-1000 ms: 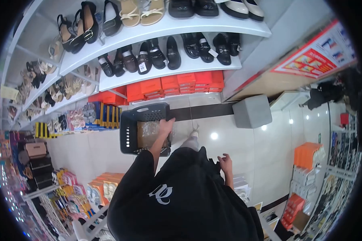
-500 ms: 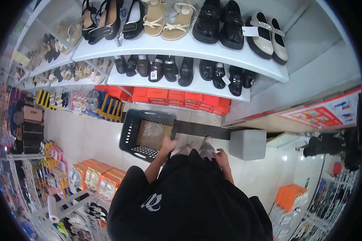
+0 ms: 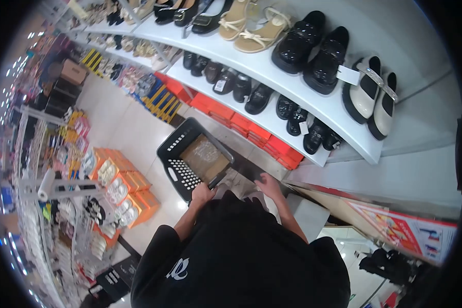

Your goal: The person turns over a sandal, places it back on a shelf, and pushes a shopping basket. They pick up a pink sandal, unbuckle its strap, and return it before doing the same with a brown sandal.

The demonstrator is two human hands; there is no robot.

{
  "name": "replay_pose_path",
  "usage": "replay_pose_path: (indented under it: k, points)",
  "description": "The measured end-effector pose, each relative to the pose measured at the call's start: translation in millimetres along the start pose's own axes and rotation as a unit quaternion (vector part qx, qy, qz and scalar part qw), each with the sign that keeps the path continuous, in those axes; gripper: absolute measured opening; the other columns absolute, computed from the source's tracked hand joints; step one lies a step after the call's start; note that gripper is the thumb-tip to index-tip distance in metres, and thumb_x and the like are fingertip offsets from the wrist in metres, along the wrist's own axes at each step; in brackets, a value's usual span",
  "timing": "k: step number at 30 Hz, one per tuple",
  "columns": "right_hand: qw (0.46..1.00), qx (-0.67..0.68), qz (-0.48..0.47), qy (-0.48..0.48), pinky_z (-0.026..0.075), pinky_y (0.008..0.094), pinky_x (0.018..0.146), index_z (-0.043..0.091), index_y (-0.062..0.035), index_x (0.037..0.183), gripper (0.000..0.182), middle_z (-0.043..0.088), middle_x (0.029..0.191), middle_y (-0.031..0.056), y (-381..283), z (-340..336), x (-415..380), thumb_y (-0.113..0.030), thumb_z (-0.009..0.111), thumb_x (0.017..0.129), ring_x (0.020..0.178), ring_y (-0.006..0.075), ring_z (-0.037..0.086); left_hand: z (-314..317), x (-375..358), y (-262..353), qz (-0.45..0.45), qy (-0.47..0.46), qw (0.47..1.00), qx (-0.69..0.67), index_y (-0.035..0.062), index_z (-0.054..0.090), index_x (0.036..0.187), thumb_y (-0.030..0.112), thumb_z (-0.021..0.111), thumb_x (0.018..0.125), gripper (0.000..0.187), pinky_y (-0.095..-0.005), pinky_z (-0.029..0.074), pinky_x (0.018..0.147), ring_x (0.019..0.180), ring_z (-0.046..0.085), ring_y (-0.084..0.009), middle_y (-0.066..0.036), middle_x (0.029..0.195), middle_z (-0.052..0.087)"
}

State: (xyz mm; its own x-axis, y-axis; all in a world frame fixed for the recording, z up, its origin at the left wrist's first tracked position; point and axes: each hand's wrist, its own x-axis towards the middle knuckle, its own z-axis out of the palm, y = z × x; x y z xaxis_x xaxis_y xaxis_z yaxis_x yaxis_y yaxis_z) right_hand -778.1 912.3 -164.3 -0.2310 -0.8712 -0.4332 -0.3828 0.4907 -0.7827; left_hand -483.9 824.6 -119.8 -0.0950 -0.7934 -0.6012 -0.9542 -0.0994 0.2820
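My left hand [image 3: 203, 194] is closed round the handle [image 3: 219, 178] of a dark grey shopping basket [image 3: 175, 163]. The basket stands at a slant in front of me, its walls pierced with holes. Inside lies a flat brown cardboard piece [image 3: 192, 160] with crumpled clear plastic [image 3: 208, 152] on it. Held in front of my body, to the right of the basket, my right hand [image 3: 267, 186] has nothing visible in it. Its fingers look loosely bent and apart.
Ahead, white shelves [image 3: 339, 115] carry black loafers [image 3: 297, 43], cream sandals [image 3: 262, 37] and white strapped shoes [image 3: 363, 97]. Red shoe boxes [image 3: 246, 128] line the bottom. A grey stool [image 3: 305, 218] stands at my right. Orange boxes with shoes [image 3: 138, 192] are stacked at left.
My view has turned, so the shelves now slope down to the right. My right hand has come inward and nearer the basket. The left hand stays on the basket's handle.
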Motion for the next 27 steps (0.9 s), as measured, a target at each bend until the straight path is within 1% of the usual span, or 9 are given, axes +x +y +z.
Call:
replay_pose_path:
  k: [1,3,5,8,11,15,19,23,27]
  points:
    - [0.999,0.000,-0.028,-0.032,0.048,0.0400,0.091,0.057,-0.0022,0.121,0.057,0.061,0.117,0.0212,-16,4,8,-0.038,0.072,0.078,0.109,0.0340,0.060,4,-4,-2,-0.002,0.003,1.000,0.000,0.0030,0.073,0.093,0.048,0.065,0.077,0.049,-0.0442,0.054,0.081,0.087,0.068,-0.0361,-0.023,0.088,0.069]
    - [0.978,-0.080,-0.187,-0.052,0.046,0.0407,0.096,0.052,-0.0042,0.128,0.065,0.052,0.127,0.0252,-56,17,17,-0.033,0.076,0.075,0.114,0.0350,0.056,12,-10,-6,0.002,0.005,1.000,-0.010,0.0065,0.074,0.094,0.044,0.064,0.078,0.042,-0.0441,0.054,0.081,0.087,0.068,-0.0357,-0.021,0.089,0.070]
    - [0.961,-0.111,-0.228,-0.110,0.039,0.0431,0.105,0.050,-0.0084,0.132,0.069,0.040,0.139,0.0241,-83,37,21,-0.033,0.076,0.073,0.128,0.0386,0.042,19,-15,-8,0.008,0.011,1.000,-0.022,0.0084,0.074,0.094,0.042,0.064,0.078,0.038,-0.0443,0.054,0.082,0.087,0.068,-0.0356,-0.020,0.090,0.070]
    - [0.913,-0.223,-0.263,-0.218,0.037,0.0433,0.107,0.048,-0.0108,0.135,0.073,0.038,0.142,0.0221,-95,76,28,-0.032,0.077,0.072,0.131,0.0413,0.039,20,-11,-17,0.007,0.004,0.999,-0.036,0.0097,0.074,0.096,0.038,0.064,0.077,0.035,-0.0442,0.054,0.083,0.088,0.068,-0.0356,-0.020,0.091,0.070]
    - [0.935,-0.172,-0.207,-0.229,0.042,0.0445,0.100,0.049,-0.0101,0.124,0.061,0.046,0.130,0.0188,-92,110,28,-0.031,0.076,0.074,0.123,0.0399,0.046,18,-7,-27,0.003,-0.013,0.999,-0.044,0.0106,0.073,0.097,0.033,0.062,0.076,0.033,-0.0439,0.054,0.084,0.089,0.067,-0.0357,-0.020,0.092,0.070]
    - [0.948,-0.155,-0.178,-0.213,0.046,0.0460,0.091,0.049,-0.0099,0.114,0.051,0.050,0.120,0.0150,-108,117,35,-0.032,0.074,0.076,0.114,0.0370,0.053,-1,1,-34,0.014,-0.041,0.997,-0.060,0.0118,0.073,0.097,0.029,0.060,0.076,0.030,-0.0440,0.053,0.084,0.090,0.067,-0.0360,-0.019,0.093,0.070]
    - [0.956,-0.167,-0.175,-0.167,0.048,0.0461,0.088,0.049,-0.0127,0.116,0.050,0.051,0.123,0.0122,-128,123,50,-0.032,0.073,0.076,0.111,0.0360,0.056,-24,24,-33,0.025,-0.027,0.997,-0.070,0.0091,0.073,0.096,0.034,0.063,0.078,0.032,-0.0439,0.053,0.084,0.091,0.067,-0.0367,-0.020,0.092,0.069]
    - [0.966,-0.155,-0.127,-0.165,0.048,0.0447,0.089,0.049,-0.0137,0.119,0.053,0.051,0.127,0.0119,-161,134,71,-0.032,0.072,0.075,0.113,0.0345,0.057,-51,56,-47,0.050,-0.044,0.995,-0.074,0.0070,0.073,0.095,0.041,0.067,0.078,0.038,-0.0444,0.053,0.084,0.092,0.067,-0.0374,-0.022,0.093,0.069]
    - [0.972,-0.132,-0.132,-0.144,0.047,0.0423,0.093,0.050,-0.0127,0.119,0.053,0.053,0.126,0.0124,-168,155,94,-0.030,0.072,0.074,0.117,0.0324,0.055,-76,79,-60,0.065,-0.072,0.992,-0.084,0.0058,0.073,0.097,0.041,0.068,0.078,0.040,-0.0446,0.052,0.084,0.093,0.067,-0.0372,-0.023,0.094,0.069]
